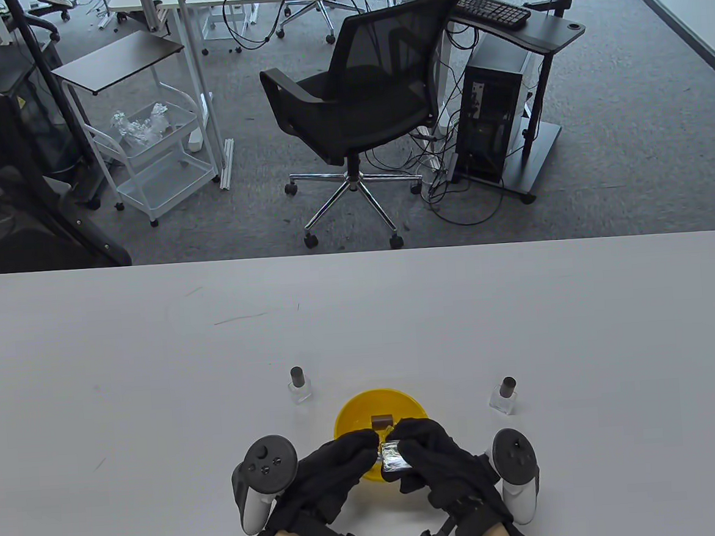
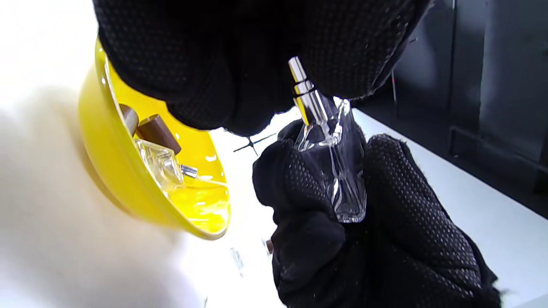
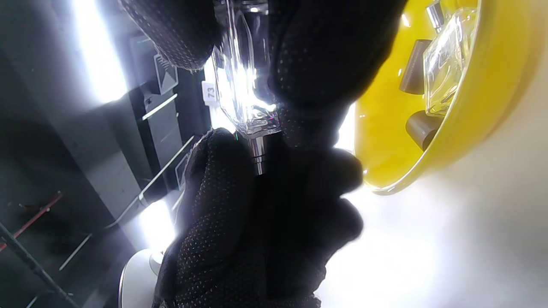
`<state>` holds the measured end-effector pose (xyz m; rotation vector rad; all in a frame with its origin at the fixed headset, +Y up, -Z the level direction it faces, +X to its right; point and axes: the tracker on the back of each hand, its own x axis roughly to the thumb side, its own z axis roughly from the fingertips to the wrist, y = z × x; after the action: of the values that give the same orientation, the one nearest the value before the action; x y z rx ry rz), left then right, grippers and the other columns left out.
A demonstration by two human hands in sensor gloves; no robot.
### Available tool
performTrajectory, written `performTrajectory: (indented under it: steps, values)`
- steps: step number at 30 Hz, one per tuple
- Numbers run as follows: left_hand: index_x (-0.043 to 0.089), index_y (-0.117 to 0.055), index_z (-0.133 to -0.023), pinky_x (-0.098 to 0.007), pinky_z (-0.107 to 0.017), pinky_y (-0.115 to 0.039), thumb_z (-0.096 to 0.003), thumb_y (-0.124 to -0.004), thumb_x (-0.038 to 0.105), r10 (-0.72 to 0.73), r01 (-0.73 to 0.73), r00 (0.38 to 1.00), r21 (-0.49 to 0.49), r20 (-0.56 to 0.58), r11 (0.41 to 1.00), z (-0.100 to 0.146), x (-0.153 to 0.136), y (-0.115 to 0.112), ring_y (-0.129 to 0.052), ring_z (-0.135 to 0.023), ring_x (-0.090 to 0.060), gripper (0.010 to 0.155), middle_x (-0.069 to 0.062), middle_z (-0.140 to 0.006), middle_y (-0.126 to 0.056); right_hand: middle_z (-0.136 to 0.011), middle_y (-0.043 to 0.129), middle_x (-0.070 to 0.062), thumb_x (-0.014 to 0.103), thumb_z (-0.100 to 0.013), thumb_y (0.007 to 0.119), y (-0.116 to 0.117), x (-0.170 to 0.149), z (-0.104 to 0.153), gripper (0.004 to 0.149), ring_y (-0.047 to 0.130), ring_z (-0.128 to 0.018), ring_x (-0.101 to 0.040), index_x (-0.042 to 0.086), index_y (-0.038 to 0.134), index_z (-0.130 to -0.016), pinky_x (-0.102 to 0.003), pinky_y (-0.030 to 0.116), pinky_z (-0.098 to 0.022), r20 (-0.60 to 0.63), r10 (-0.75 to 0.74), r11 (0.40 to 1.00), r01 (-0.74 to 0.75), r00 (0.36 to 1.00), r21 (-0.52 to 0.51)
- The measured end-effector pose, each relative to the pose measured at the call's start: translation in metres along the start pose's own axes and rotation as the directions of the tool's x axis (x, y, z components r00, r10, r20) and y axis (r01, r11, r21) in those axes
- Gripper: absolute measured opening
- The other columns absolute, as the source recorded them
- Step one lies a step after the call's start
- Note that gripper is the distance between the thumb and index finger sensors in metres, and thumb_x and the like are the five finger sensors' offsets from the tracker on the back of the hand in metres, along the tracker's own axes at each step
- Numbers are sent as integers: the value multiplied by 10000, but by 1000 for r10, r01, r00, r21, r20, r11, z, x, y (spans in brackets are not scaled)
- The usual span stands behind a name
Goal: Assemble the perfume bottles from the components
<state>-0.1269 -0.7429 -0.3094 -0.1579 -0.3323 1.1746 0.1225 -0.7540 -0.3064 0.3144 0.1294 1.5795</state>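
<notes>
Here the white worktop (image 1: 156, 368) carries everything near its near edge. Largest on it is the yellow bowl (image 1: 350, 410), sitting at the middle of that edge and holding loose parts: at least one clear bottle (image 2: 165, 164) with a silver neck and two brown caps (image 2: 159, 131). Two finished bottles stand on the worktop, one left (image 1: 299, 384) of the bowl and one right (image 1: 503, 395), each capped in brown.

Over the bowl's near rim the two gloved hands meet. The right hand (image 1: 435, 458) grips the body of a small glass bottle (image 1: 394, 458), fingers curled round its flat sides. The left hand (image 1: 332, 472) pinches at the silver spray neck (image 2: 302, 92), fingertips closed on that end; whether a cap is inside the pinch cannot be told.

The bottle looks stiff, light, smooth and breakable, so it would likely slip under a loose hold. The flat faces seem the safest place to grip, as the right hand does, with the push on the neck kept straight along the bottle's axis rather than sideways.
</notes>
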Motion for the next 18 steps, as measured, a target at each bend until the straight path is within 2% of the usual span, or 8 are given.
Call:
performTrajectory:
  steps: [6, 15, 18]
  values:
    - [185, -868, -923, -349, -413, -900, -481, -835, 357, -39, 39, 999, 33, 23, 999, 1, 5, 0, -1016, -612, -284, 476, -95, -786, -1002, -952, 797, -160, 305, -629, 704, 0, 0, 1, 441, 1010, -604, -330, 108, 596, -1008, -322, 901, -368, -10, -12, 1000, 12, 1000, -2]
    - [275, -852, -889, -318, -474, -892, -452, -887, 289, -140, 124, 983, 134, 120, 983, 7, 17, -4, -985, -663, -271, 438, -41, -843, -956, -903, 807, -210, 311, -645, 668, -1, -1, 1, 462, 1035, -562, -271, 38, 575, -1007, -270, 916, -332, -47, -64, 998, 64, 997, -13]
    - [303, -859, -874, -278, -459, -914, -429, -927, 236, -222, 193, 962, 179, 161, 965, 9, 23, -5, -1009, -631, -216, 455, -7, -802, -980, -852, 831, -224, 318, -655, 649, -1, -1, 2, 473, 1052, -523, -216, 2, 578, -999, -233, 923, -300, -74, -95, 995, 94, 993, -21]
